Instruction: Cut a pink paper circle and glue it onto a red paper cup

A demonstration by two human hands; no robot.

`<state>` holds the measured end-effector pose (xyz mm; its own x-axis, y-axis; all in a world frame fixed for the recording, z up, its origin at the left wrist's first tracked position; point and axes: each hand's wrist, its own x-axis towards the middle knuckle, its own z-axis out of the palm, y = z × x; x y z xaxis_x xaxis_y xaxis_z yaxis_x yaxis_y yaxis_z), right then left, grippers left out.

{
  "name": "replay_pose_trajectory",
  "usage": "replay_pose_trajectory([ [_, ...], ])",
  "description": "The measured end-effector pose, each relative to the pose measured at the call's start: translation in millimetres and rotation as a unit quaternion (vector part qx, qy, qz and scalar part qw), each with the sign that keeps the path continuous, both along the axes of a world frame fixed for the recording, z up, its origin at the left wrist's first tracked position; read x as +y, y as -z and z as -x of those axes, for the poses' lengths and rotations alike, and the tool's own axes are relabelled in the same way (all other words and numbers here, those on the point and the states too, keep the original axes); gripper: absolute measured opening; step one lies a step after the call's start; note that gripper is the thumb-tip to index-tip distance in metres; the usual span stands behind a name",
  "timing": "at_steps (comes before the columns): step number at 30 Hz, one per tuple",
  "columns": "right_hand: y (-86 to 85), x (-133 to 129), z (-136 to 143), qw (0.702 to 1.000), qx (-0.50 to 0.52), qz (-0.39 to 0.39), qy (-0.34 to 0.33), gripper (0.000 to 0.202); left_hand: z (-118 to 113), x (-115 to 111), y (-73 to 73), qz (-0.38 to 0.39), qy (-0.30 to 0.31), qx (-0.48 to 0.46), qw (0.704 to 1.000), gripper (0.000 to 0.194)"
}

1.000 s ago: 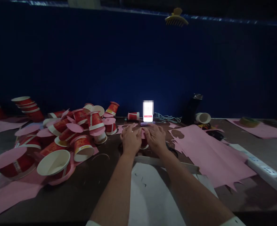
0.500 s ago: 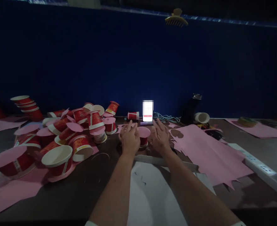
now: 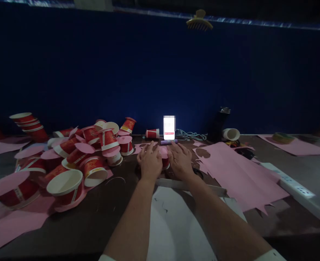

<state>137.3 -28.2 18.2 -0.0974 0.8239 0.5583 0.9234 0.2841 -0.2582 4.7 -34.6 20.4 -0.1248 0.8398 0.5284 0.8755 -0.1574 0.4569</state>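
Observation:
Between my hands an upside-down red paper cup [image 3: 165, 165] stands on the dark table, a pink paper disc [image 3: 163, 151] lying over its upturned base. My left hand [image 3: 150, 161] is at the cup's left side, fingers stretched forward and spread. From the right, my right hand [image 3: 180, 159] reaches over the disc's edge with its fingers extended, palm down. Both hands appear to touch the disc; the thumbs and fingertips are partly hidden. Much of the cup is covered by the hands.
To the left lies a heap of red cups with pink discs [image 3: 67, 181], with stacked cups [image 3: 31, 127] behind. A lit phone [image 3: 169, 128] leans at the back. Cut pink paper [image 3: 241, 174], a power strip [image 3: 287, 183] and a black bottle [image 3: 218, 125] are on the right.
My right hand has moved left, in over the disc, narrowing the gap between the hands. My left hand has barely shifted. The whole view has moved slightly.

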Motion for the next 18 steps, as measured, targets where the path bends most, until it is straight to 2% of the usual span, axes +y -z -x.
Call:
replay_pose_trajectory([
  [9,-1.1,0.4,0.5,1.000,0.008,0.018,-0.005,0.038,1.0,3.3,3.0,-0.001,0.011,-0.025,1.000,0.037],
  [12,2.2,7.5,-4.8,0.998,0.051,0.032,-0.003,0.044,6.2,9.1,4.6,-0.008,0.026,-0.088,0.996,0.040],
  [15,5.0,14.7,-11.1,0.992,0.117,0.048,0.014,0.052,11.4,14.7,6.3,-0.024,0.014,-0.164,0.986,0.043],
  [18,7.4,17.5,-13.5,0.988,0.137,0.066,0.003,0.055,13.6,17.3,7.6,-0.026,0.007,-0.193,0.981,0.043],
])
